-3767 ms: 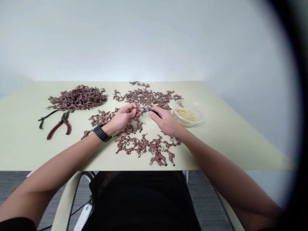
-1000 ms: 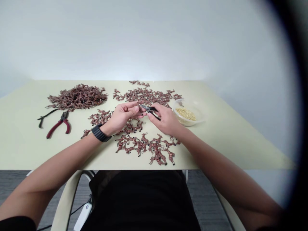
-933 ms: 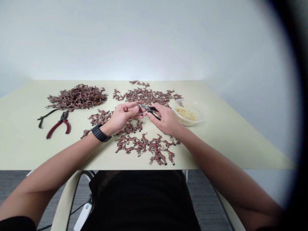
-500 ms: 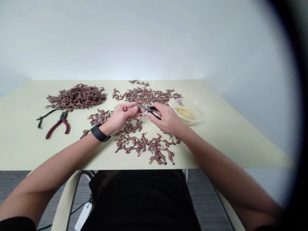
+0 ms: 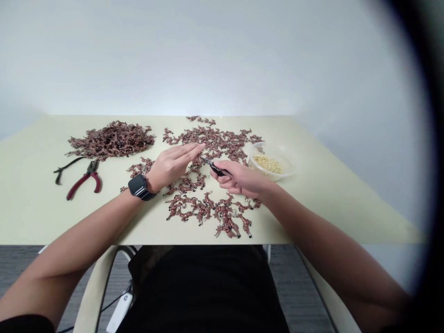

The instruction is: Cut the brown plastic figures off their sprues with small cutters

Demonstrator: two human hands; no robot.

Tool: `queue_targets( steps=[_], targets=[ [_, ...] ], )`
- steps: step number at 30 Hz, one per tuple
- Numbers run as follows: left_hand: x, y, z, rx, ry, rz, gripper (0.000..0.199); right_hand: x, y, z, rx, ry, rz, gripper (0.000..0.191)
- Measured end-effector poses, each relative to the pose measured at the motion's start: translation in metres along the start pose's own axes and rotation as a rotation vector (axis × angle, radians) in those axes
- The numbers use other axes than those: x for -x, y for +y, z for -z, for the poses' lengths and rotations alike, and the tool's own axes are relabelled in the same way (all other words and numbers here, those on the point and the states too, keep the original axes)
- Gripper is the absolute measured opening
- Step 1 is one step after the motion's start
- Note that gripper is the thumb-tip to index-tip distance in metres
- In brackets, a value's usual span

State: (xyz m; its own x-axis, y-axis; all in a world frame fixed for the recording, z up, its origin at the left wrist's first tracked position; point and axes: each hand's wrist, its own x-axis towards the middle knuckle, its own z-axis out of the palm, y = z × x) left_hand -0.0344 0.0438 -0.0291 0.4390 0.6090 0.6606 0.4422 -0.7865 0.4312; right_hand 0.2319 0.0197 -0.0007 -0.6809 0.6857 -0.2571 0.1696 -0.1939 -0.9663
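Observation:
My left hand (image 5: pixel 175 162) is palm down over the figurines, its fingers stretched out and close together. The thumb and the space under the palm are hidden, so anything beneath does not show. My right hand (image 5: pixel 243 178) is wrapped round small pliers (image 5: pixel 218 170) with dark handles. Their metal tip points left, just below my left fingertips. Brown deer figurines (image 5: pixel 227 217) lie loose in front of my hands, and more deer figurines (image 5: pixel 222 138) spread out behind them. Right of my right hand is a clear plastic bowl (image 5: pixel 286 169) holding small gold-coloured pieces (image 5: pixel 267 163).
A tall heap of brown figurines (image 5: pixel 113 140) lies at the back left. Before it are red-handled pliers (image 5: pixel 90 173) and a bent black strip (image 5: pixel 67 166). The pale yellow table (image 5: pixel 329 203) ends at a wall (image 5: pixel 208 60).
My left hand has turned from a pinch near the pliers' tip to palm down with fingers extended. My right hand has rolled over and dropped slightly, still gripping the pliers.

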Motion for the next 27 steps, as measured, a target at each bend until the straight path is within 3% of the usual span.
queue_targets(
  steps=[2, 6, 9, 12, 17, 27],
  targets=[
    [-0.001, 0.003, -0.001, 0.015, 0.022, 0.032, 0.048, 0.001, -0.001, 0.001, 0.001, 0.012, 0.01, 0.043],
    [-0.005, 0.02, -0.012, 0.37, 0.118, 0.36, 0.053, 0.001, 0.001, -0.001, 0.45, 0.4, 0.285, 0.039],
    [-0.008, 0.027, -0.016, 0.725, 0.035, 0.548, 0.055, 0.0, 0.003, -0.002, 0.743, 0.574, 0.421, 0.03],
    [-0.009, 0.027, -0.016, 0.921, -0.028, 0.621, 0.042, -0.001, 0.005, -0.001, 0.852, 0.562, 0.458, 0.027],
    [-0.008, 0.026, -0.015, 1.01, -0.046, 0.646, 0.029, -0.001, 0.006, 0.0, 0.889, 0.541, 0.489, 0.026],
    [-0.007, 0.025, -0.017, 0.975, -0.053, 0.654, 0.043, 0.002, 0.003, 0.002, 0.917, 0.513, 0.486, 0.024]
  ],
)
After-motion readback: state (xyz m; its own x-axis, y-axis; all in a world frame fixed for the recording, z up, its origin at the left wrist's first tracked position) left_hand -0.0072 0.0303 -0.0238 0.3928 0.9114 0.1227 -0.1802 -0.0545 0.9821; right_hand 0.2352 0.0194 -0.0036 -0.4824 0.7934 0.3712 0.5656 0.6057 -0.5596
